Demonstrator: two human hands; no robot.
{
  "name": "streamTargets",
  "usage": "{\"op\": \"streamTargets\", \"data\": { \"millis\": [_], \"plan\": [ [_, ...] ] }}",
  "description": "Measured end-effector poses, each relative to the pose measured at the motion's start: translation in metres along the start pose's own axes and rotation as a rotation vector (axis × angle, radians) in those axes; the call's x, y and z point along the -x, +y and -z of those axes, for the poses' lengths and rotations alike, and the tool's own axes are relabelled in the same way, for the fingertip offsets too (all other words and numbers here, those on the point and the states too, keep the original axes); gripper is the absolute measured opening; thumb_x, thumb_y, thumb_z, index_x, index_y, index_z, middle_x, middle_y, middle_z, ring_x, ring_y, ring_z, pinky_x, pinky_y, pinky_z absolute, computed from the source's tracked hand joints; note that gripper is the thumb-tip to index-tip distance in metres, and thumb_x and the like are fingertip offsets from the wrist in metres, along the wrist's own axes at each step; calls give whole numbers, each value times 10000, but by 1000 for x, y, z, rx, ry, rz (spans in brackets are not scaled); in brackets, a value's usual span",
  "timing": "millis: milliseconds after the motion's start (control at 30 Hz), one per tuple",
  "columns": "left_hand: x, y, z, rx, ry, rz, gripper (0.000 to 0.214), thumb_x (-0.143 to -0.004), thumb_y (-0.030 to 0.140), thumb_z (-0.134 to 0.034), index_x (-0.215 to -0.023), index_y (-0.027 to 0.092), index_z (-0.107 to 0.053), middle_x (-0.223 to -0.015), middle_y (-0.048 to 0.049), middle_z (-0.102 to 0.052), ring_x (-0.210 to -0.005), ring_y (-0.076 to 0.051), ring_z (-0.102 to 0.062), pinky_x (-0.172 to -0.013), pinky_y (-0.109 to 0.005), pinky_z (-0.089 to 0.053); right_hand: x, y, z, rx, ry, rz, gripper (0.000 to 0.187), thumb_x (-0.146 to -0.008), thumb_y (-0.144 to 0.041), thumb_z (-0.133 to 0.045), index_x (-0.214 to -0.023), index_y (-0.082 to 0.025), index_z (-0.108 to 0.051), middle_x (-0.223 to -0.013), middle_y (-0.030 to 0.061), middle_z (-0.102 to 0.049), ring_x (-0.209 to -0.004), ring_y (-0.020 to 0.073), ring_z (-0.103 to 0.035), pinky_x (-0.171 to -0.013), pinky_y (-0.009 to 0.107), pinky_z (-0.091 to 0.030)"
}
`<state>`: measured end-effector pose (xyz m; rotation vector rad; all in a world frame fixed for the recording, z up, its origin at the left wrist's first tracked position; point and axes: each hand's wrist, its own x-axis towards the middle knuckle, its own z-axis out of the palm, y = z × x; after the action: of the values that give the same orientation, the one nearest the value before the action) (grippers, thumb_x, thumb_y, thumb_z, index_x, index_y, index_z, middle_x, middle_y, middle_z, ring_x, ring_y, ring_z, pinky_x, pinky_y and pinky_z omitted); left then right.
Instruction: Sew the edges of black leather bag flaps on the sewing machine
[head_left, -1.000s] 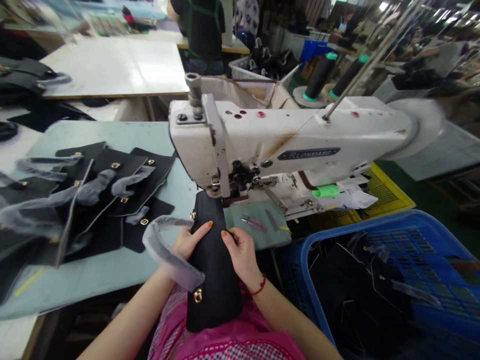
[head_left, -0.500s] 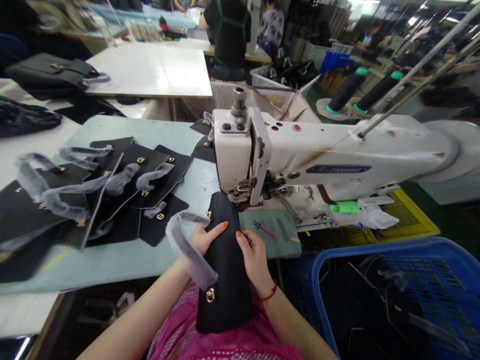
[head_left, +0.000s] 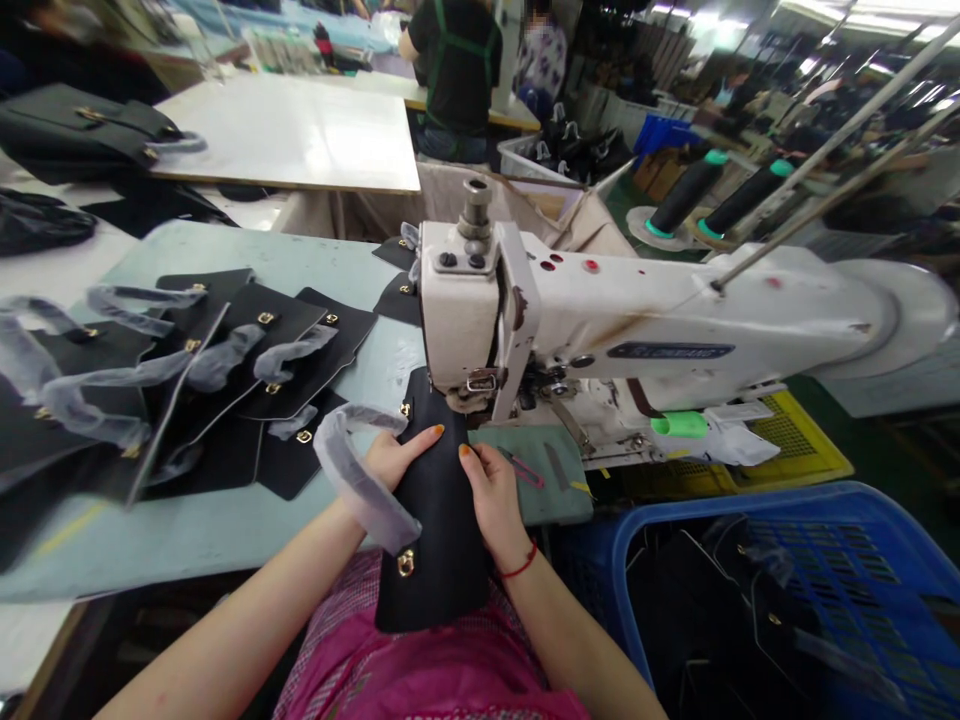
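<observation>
A black leather bag panel (head_left: 439,520) with a wrapped grey handle (head_left: 360,485) and gold clasps runs from my lap up under the head of a white sewing machine (head_left: 600,320). My left hand (head_left: 397,458) presses on the panel's left side, fingers flat and forefinger stretched toward the needle. On the panel's right edge rests my right hand (head_left: 491,495), fingers curled on it, a red cord at the wrist. Both hands hold the panel close to the presser foot (head_left: 469,400).
A pile of black panels with wrapped handles (head_left: 187,380) lies on the pale green table (head_left: 225,530) to the left. A blue crate (head_left: 787,590) with more black pieces stands at right. Small red snips (head_left: 525,470) lie beside the machine. Thread cones (head_left: 682,195) and people stand behind.
The panel has been fed further up under the machine head, and both hands have slid forward with it. The camera view swung a little.
</observation>
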<state>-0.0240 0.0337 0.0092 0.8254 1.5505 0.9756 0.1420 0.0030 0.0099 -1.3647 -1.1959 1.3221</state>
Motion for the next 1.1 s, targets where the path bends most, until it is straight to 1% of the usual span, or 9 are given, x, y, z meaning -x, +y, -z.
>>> {"op": "streamTargets", "data": {
  "millis": [133, 267, 367, 467, 633, 800, 933, 1100],
  "plan": [
    [-7, 6, 1, -44, -23, -30, 596, -613, 565, -781, -1029, 144, -715, -1049, -132, -745, -938, -315, -709, -835, -404, -569, -9, -2, -1, -37, -29, 6, 344, -878, -478, -546, -717, -174, -554, -694, -8, -516, -641, 122, -421, -583, 223, -344],
    [-11, 15, 1, -100, 26, -63, 605, -616, 568, -777, -1034, 134, -711, -1078, -142, -735, -984, -331, -692, -873, -418, -550, -18, -6, -3, -61, -22, 9, 332, -871, -467, -551, -742, -163, -592, -720, -1, -556, -669, 125, -458, -622, 222, -370],
    [-15, 22, 2, -154, 57, -64, 569, -621, 561, -778, -992, 133, -724, -1020, -138, -747, -961, -353, -693, -862, -429, -546, -23, -9, -4, -44, -9, 7, 350, -859, -478, -555, -705, -164, -577, -691, -7, -546, -645, 121, -449, -599, 221, -358],
    [-21, 25, 3, -172, 39, -76, 555, -622, 574, -766, -959, 134, -732, -971, -130, -754, -935, -350, -698, -866, -433, -543, -29, -11, -6, -34, 10, 15, 365, -852, -489, -556, -688, -163, -580, -669, -12, -542, -629, 118, -442, -583, 220, -350],
    [-34, 27, 4, -223, 54, -165, 638, -624, 593, -752, -1064, 134, -704, -1122, -138, -718, -1063, -343, -656, -988, -448, -483, -37, -10, -9, -24, 7, 9, 411, -849, -515, -554, -667, -148, -597, -645, -8, -530, -624, 115, -434, -573, 216, -341],
    [-46, 28, 6, -250, 79, -218, 531, -643, 559, -744, -991, 159, -721, -1070, -117, -731, -1088, -342, -644, -1025, -446, -457, -40, -8, -10, 19, 29, -27, 471, -845, -562, -533, -652, -139, -607, -628, 0, -517, -616, 119, -429, -555, 217, -327],
    [-54, 31, 8, -293, 43, -259, 534, -660, 562, -727, -1032, 180, -708, -1139, -104, -708, -1140, -342, -613, -1051, -451, -432, -42, -7, -12, 35, 45, -25, 489, -839, -578, -526, -616, -146, -575, -604, -3, -483, -599, 115, -409, -526, 215, -293],
    [-65, 33, 10, -322, 16, -305, 470, -695, 499, -720, -996, 139, -702, -1061, -90, -718, -1141, -354, -597, -1052, -457, -420, -44, -6, -13, -6, 31, -21, 482, -836, -582, -513, -598, -163, -516, -568, -16, -429, -555, 103, -367, -496, 217, -260]
  ]
}}
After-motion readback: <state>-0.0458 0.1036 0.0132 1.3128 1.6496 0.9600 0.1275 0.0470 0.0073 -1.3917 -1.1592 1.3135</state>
